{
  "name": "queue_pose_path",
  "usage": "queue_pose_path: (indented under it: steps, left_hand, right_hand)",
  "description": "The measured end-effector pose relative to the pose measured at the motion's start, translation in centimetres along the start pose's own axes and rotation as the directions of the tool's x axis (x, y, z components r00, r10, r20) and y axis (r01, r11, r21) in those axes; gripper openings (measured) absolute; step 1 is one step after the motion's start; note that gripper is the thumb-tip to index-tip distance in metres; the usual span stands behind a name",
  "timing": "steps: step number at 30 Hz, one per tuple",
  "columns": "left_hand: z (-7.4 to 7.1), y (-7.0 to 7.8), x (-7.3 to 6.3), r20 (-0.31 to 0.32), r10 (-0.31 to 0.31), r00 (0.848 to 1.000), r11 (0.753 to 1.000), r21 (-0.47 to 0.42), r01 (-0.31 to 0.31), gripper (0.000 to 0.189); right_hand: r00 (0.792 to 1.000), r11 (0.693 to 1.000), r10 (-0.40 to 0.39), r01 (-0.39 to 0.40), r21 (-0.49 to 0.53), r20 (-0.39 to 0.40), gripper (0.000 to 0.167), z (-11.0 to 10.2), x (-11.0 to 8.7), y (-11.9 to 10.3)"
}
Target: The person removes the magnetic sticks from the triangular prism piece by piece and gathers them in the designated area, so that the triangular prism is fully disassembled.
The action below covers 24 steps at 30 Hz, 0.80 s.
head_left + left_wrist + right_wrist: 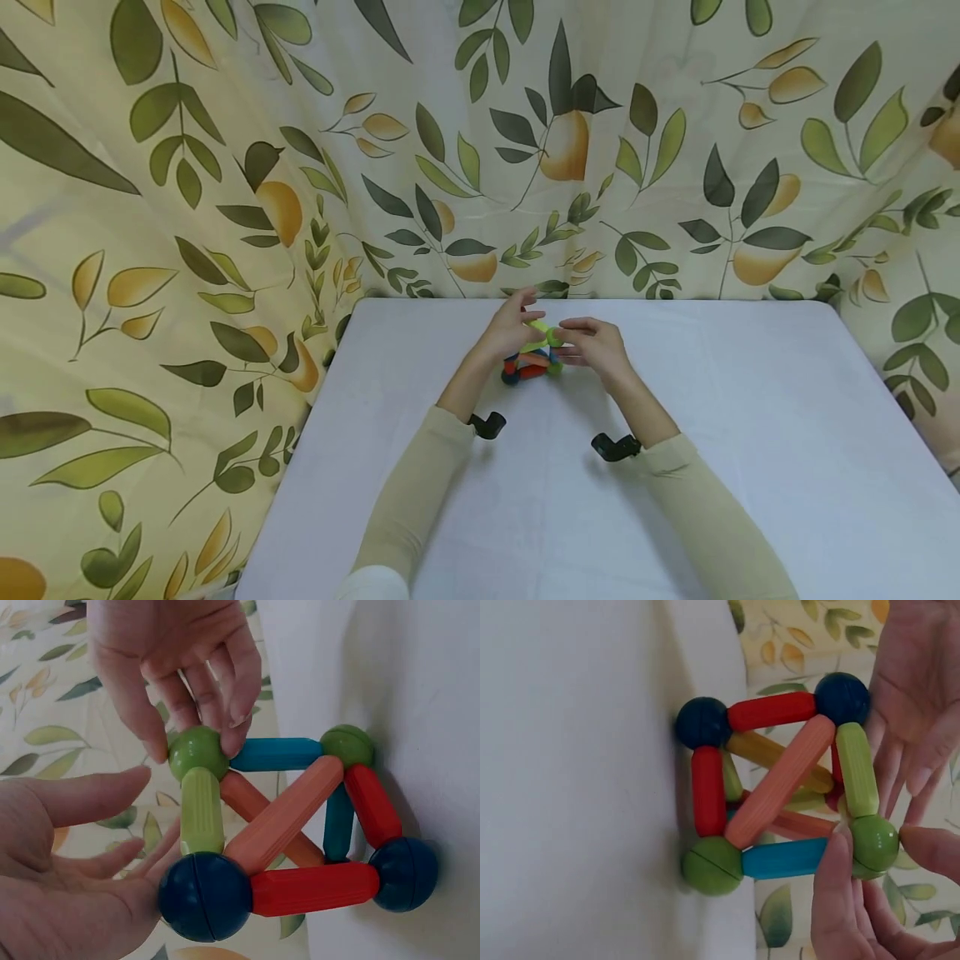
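Note:
A toy frame of coloured sticks joined by balls stands on the table, partly hidden by my hands in the head view. My right hand pinches the upper green ball between thumb and fingers at a top corner. Beside the opposite top corner is my left hand, its fingers extended next to the dark blue ball; whether they touch it is unclear. A yellow-green stick links those two balls. A salmon stick runs diagonally across the side, with red sticks and a blue stick around it.
The white table extends around the frame. Behind it and at the left hangs a leaf-and-fruit patterned curtain, close to the table's far edge. A black wrist camera sits under the left wrist, another camera by the right wrist.

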<state>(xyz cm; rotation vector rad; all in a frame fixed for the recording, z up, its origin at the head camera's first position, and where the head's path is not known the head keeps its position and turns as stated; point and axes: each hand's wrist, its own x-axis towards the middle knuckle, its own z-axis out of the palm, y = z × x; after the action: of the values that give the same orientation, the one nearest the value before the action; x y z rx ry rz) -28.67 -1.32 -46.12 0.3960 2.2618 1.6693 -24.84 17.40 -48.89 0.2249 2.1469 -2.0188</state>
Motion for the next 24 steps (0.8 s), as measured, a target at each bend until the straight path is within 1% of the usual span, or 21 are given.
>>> queue_pose_path:
  steps: [3, 5, 9, 11, 14, 21, 24]
  left_hand:
    - [0.2, 0.0, 0.6, 0.038, 0.008, 0.999, 0.999, 0.039, -0.009, 0.082]
    - [0.3, -0.1, 0.9, 0.047, 0.007, 0.999, 0.998, 0.063, -0.01, 0.084]
    - [0.6, -0.3, 1.4, 0.029, -0.009, 1.0, 0.995, 0.098, 0.006, 0.087]
    - [0.7, -0.4, 1.5, 0.017, -0.008, 1.0, 0.994, 0.108, 0.006, 0.088]
    - [0.8, -0.5, 1.4, 0.003, 0.001, 1.0, 0.993, 0.12, -0.002, 0.09]
    - [0.8, -0.4, 1.3, -0.018, 0.022, 1.0, 0.99, 0.139, -0.019, 0.1]
    - [0.8, -0.4, 1.3, -0.022, 0.028, 0.999, 0.988, 0.149, -0.024, 0.104]
  right_hand:
    - [0.999, 0.997, 0.036, -0.036, 0.07, 0.003, 0.061, -0.1, 0.2, 0.0]
    - [0.999, 0.993, 0.049, -0.049, 0.108, 0.007, 0.064, -0.1, 0.2, 0.0]
    - [0.998, 0.987, 0.066, -0.068, 0.149, 0.02, 0.068, -0.2, 0.4, 0.1]
    - [0.997, 0.985, 0.071, -0.073, 0.157, 0.018, 0.067, -0.2, 0.6, 0.2]
    - [0.997, 0.986, 0.073, -0.075, 0.148, 0.015, 0.064, -0.2, 0.7, 0.2]
    - [0.997, 0.995, 0.071, -0.073, 0.073, 0.031, 0.061, -0.4, 1.0, 0.0]
    - [0.996, 0.994, 0.079, -0.082, 0.069, 0.04, 0.06, -0.5, 1.0, -0.1]
